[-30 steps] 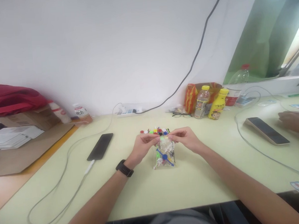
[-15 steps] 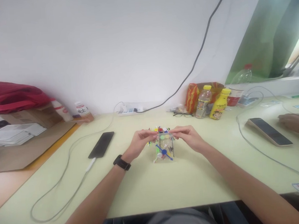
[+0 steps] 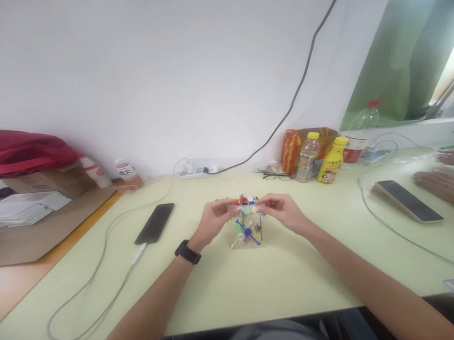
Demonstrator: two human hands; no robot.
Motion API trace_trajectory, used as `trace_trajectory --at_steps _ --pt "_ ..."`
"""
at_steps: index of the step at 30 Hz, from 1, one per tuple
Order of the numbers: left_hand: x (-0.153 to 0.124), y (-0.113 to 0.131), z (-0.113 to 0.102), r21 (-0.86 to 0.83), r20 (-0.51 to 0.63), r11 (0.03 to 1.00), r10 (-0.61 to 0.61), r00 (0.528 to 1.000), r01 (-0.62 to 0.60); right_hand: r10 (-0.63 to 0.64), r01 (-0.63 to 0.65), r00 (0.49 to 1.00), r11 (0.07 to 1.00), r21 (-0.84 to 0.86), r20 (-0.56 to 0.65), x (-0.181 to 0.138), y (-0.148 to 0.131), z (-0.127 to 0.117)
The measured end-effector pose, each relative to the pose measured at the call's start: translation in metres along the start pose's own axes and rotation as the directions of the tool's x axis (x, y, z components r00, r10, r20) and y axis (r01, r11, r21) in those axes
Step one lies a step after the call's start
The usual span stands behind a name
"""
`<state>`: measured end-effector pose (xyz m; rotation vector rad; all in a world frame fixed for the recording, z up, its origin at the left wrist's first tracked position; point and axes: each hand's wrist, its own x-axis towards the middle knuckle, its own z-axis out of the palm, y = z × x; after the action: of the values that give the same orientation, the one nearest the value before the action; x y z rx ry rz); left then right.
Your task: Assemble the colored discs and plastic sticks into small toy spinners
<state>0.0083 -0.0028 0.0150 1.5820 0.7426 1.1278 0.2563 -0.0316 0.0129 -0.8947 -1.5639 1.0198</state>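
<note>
Between my hands is a small clear plastic bag (image 3: 256,238), with colourful plastic pieces showing through it. One of these is a blue arrow-shaped spinner (image 3: 248,232). My left hand (image 3: 215,218) pinches the bag's top edge at the left corner, thumb against fingers. At the right corner my right hand (image 3: 282,210) grips the same edge in a pinch. Just behind the bag lies a pile of small coloured pieces (image 3: 243,199) in red, blue, yellow and green, partly hidden by the bag and my fingers.
A charging phone (image 3: 155,223) lies left of my hands, its cable looping forward. Glasses (image 3: 277,176) and yellow-capped bottles (image 3: 329,161) stand at the back. On the right, another phone (image 3: 409,201) rests beside another person's hands (image 3: 443,185). Cardboard (image 3: 42,237) occupies the left side.
My hands keep their pinch on the bag with barely any shift. On the right, the other person's hands have come further into view. The whole view has tilted slightly.
</note>
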Motion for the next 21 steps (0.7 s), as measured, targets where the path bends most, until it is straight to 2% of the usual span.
trace_trajectory --at_steps 8,13,21 --pt "0.003 -0.006 -0.001 0.067 -0.016 0.997 0.047 0.999 -0.045 -0.036 0.027 0.998 0.983 -0.184 -0.048 0.001 0.005 0.0" --pt "0.005 -0.011 -0.007 0.077 -0.027 0.997 0.026 0.999 -0.024 -0.014 -0.001 0.996 0.986 -0.168 -0.086 0.0 0.005 0.003" --pt "0.006 -0.013 -0.011 0.035 -0.028 0.999 -0.012 1.0 0.013 -0.077 0.071 0.995 0.993 -0.094 -0.06 0.001 0.007 -0.004"
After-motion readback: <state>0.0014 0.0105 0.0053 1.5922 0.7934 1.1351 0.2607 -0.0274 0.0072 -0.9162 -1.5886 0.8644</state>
